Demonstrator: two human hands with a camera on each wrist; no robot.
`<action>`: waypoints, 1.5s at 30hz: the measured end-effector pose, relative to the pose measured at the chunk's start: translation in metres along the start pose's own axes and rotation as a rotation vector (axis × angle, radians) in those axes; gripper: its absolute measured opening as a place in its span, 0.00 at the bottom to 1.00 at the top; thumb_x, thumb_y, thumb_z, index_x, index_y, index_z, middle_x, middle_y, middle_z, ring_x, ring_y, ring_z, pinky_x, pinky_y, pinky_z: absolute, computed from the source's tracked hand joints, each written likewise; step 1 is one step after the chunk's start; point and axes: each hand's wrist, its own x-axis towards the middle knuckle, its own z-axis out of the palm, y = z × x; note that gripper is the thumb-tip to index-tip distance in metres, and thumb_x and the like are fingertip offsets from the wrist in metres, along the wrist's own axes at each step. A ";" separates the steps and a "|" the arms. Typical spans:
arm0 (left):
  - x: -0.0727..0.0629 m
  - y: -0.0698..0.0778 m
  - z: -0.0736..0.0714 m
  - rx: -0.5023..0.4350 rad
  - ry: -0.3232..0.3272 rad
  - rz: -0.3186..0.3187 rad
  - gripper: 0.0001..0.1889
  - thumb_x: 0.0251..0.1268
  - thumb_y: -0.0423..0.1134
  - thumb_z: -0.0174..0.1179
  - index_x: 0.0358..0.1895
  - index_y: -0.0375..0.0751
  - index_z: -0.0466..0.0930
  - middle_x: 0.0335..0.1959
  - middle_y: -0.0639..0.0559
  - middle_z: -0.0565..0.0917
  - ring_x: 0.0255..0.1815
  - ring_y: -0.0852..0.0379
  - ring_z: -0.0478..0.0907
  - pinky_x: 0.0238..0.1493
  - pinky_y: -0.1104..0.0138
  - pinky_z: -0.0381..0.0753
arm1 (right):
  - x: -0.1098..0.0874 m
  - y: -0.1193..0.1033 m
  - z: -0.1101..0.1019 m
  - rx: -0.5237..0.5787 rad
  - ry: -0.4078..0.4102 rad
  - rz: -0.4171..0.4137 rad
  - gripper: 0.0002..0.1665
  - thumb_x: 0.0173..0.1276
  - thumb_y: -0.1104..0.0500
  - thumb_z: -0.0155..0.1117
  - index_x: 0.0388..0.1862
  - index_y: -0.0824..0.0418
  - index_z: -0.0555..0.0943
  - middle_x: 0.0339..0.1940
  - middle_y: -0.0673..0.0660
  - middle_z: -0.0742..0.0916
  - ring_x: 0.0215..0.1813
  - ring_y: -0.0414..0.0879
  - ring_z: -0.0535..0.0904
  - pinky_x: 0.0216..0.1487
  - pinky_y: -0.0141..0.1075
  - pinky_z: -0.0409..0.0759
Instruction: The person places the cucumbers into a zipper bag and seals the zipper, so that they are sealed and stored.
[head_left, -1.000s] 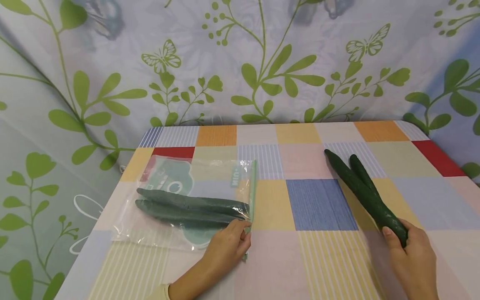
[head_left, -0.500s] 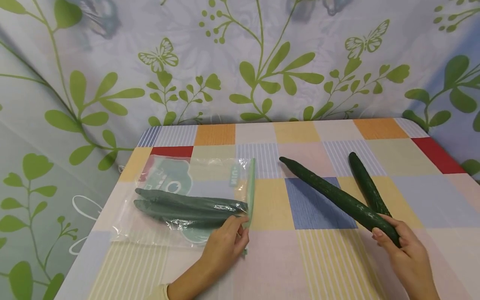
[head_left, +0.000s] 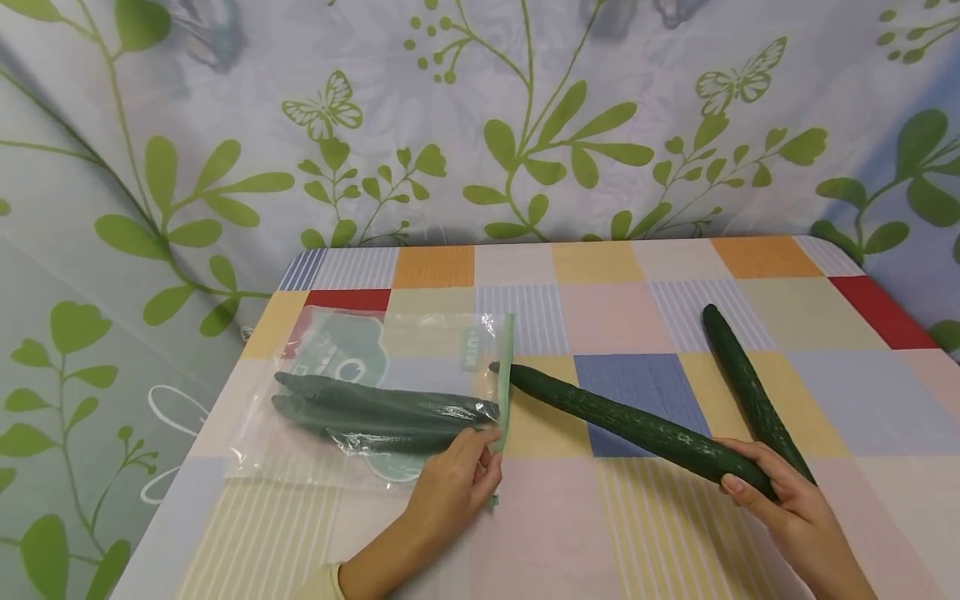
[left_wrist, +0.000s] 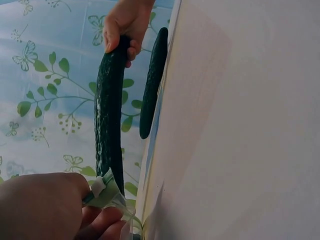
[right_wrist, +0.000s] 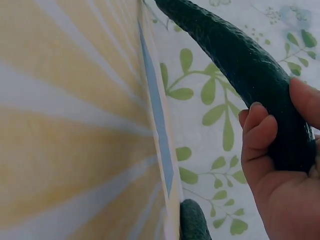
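Observation:
In the head view my right hand (head_left: 787, 504) grips a long dark green cucumber (head_left: 637, 421) near its thick end. Its thin tip reaches the green zip edge of a clear zip bag (head_left: 420, 333), at the bag's mouth. My left hand (head_left: 453, 479) pinches that edge at the near side; the left wrist view shows the green strip (left_wrist: 107, 190) between thumb and fingers. Inside the bag two cucumbers (head_left: 375, 412) lie side by side. Another cucumber (head_left: 750, 383) rests on the table beyond my right hand, its near end partly hidden by the hand.
A patchwork-patterned cloth (head_left: 540, 533) covers the table. Behind the table's far edge hangs a curtain (head_left: 420, 125) printed with green leaves and butterflies.
My right hand has swung the held cucumber leftward, away from the loose one, until its tip reaches the bag's mouth. The left hand and the bag have stayed nearly in place.

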 end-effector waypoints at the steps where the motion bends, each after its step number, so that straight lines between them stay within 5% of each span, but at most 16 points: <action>1: 0.001 0.000 0.000 0.003 0.001 0.008 0.15 0.44 0.30 0.61 0.40 0.37 0.78 0.23 0.58 0.72 0.18 0.70 0.70 0.20 0.85 0.66 | 0.003 0.000 0.002 0.017 -0.016 -0.017 0.26 0.63 0.76 0.47 0.62 0.70 0.65 0.54 0.41 0.75 0.45 0.30 0.73 0.37 0.21 0.72; 7: 0.004 -0.003 0.000 0.033 -0.002 0.038 0.15 0.44 0.30 0.62 0.40 0.38 0.78 0.22 0.58 0.72 0.16 0.69 0.67 0.18 0.83 0.65 | 0.034 -0.005 0.016 0.019 -0.096 -0.068 0.23 0.63 0.74 0.50 0.58 0.67 0.69 0.44 0.40 0.77 0.35 0.34 0.73 0.32 0.28 0.72; 15: 0.008 -0.004 0.003 0.057 0.005 0.060 0.15 0.42 0.30 0.62 0.40 0.37 0.78 0.22 0.57 0.72 0.16 0.68 0.70 0.18 0.83 0.68 | 0.088 -0.011 0.042 0.159 -0.282 0.003 0.21 0.68 0.65 0.48 0.60 0.68 0.66 0.47 0.39 0.76 0.45 0.34 0.77 0.40 0.28 0.78; 23: 0.010 -0.005 0.000 0.086 0.009 0.061 0.15 0.43 0.31 0.63 0.40 0.38 0.77 0.22 0.58 0.72 0.16 0.68 0.70 0.18 0.82 0.67 | 0.128 -0.020 0.081 0.201 -0.360 0.064 0.24 0.68 0.58 0.52 0.60 0.68 0.67 0.52 0.66 0.75 0.45 0.39 0.78 0.44 0.32 0.77; 32: 0.009 -0.004 -0.003 0.094 -0.006 0.055 0.16 0.43 0.32 0.63 0.40 0.38 0.77 0.23 0.58 0.72 0.17 0.68 0.71 0.19 0.83 0.68 | 0.153 -0.027 0.117 0.265 -0.387 0.035 0.23 0.67 0.59 0.53 0.58 0.68 0.69 0.38 0.58 0.78 0.37 0.41 0.73 0.39 0.34 0.75; 38: 0.007 -0.003 -0.004 0.076 -0.014 0.044 0.15 0.44 0.32 0.63 0.41 0.38 0.77 0.23 0.57 0.73 0.17 0.68 0.70 0.19 0.84 0.67 | 0.166 -0.031 0.135 0.285 -0.419 0.038 0.24 0.67 0.60 0.52 0.59 0.71 0.67 0.44 0.63 0.79 0.41 0.41 0.76 0.43 0.32 0.77; 45: 0.004 -0.004 -0.010 0.076 -0.027 0.016 0.15 0.45 0.32 0.63 0.41 0.38 0.78 0.23 0.57 0.73 0.16 0.68 0.69 0.18 0.84 0.65 | 0.171 -0.026 0.149 0.137 -0.481 -0.003 0.22 0.66 0.61 0.53 0.56 0.71 0.69 0.47 0.66 0.78 0.39 0.39 0.73 0.37 0.30 0.75</action>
